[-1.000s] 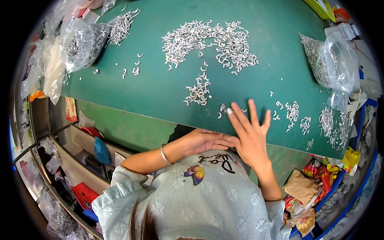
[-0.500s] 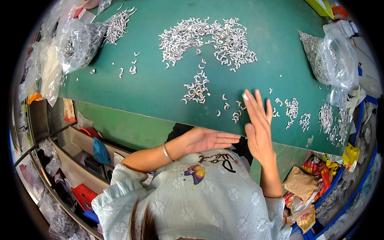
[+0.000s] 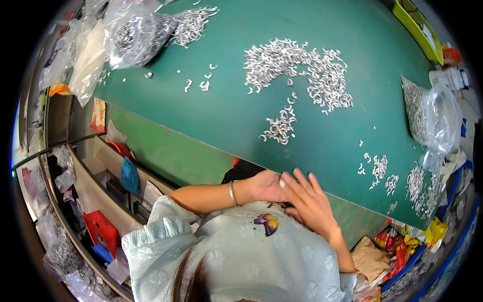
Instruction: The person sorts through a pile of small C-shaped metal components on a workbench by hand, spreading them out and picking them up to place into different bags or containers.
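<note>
At the table's near edge my two hands meet. My right hand (image 3: 311,205) is open, its fingers stretched out and slightly apart across my left hand (image 3: 266,186). The left one lies just off the edge, and its fingers are hidden behind the right; whether it holds anything does not show. On the green table (image 3: 211,126) beyond them lies a small cluster of silvery crescent-shaped pieces (image 3: 280,127). A large curved heap of the same pieces (image 3: 329,83) spreads farther back. Smaller groups of crescents (image 3: 380,168) lie to the right.
A clear bag of crescents (image 3: 143,38) lies at the far left, with loose pieces (image 3: 193,27) by its mouth. Another filled bag (image 3: 432,118) stands at the right, near a yellow-green tray (image 3: 417,30). Drawers (image 3: 113,183) and a packed shelf flank me below.
My right hand has come toward me off the tabletop onto my left hand. The few crescents by its fingers have gone from the table. The view has turned.
</note>
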### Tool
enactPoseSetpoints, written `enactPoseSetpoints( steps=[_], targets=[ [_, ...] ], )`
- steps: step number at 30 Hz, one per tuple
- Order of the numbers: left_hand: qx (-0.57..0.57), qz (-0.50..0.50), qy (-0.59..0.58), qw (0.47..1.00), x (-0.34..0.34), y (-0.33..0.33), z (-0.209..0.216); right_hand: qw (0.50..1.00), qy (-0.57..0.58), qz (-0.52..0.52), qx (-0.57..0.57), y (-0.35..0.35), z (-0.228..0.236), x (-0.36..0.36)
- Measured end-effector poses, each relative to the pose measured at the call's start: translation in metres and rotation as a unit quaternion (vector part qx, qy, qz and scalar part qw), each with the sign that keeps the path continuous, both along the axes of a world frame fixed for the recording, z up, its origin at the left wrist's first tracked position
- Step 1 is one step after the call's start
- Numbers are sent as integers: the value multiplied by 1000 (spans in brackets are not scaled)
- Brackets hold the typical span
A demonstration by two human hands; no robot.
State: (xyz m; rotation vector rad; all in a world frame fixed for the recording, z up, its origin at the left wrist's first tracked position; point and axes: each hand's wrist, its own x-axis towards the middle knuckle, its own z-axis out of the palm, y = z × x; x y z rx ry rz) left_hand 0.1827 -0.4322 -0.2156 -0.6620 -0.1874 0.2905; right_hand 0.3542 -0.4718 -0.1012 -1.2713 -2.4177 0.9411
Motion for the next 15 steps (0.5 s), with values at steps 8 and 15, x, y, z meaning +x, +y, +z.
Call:
enactPoseSetpoints(
  steps=[8,15],
  targets=[
    [371,-190,532,737,-77,16,66,967,172,-146,120,25,6,8],
    [519,170,807,225,-136,135,128,946,194,-251,63,67,8,-11]
  ],
)
